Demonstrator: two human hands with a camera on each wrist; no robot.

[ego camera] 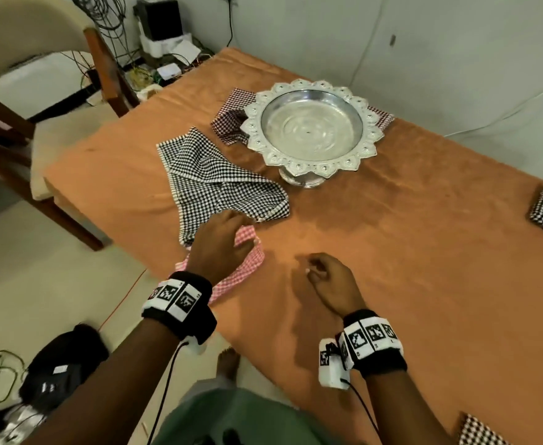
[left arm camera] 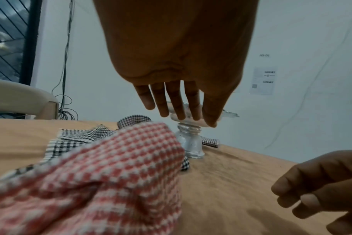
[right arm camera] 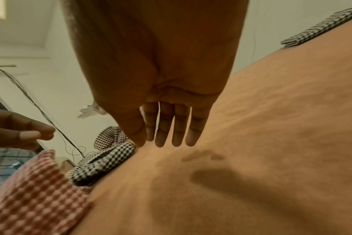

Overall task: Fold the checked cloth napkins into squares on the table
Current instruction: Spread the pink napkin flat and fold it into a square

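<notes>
Near the front-left edge of the worktop (ego camera: 392, 252), covered in soft orange cloth, the left hand (ego camera: 220, 242) hovers with fingers straight and spread above a crumpled pink-and-white checked napkin (ego camera: 247, 264), holding nothing. Beside it the right hand (ego camera: 331, 281) hangs above bare cloth, its grip loose and empty. Just beyond lies a rumpled black-and-white checked napkin (ego camera: 218, 178), then a silver scallop-rimmed pedestal tray (ego camera: 311, 123) with a maroon checked napkin (ego camera: 231, 118) beside and under it.
</notes>
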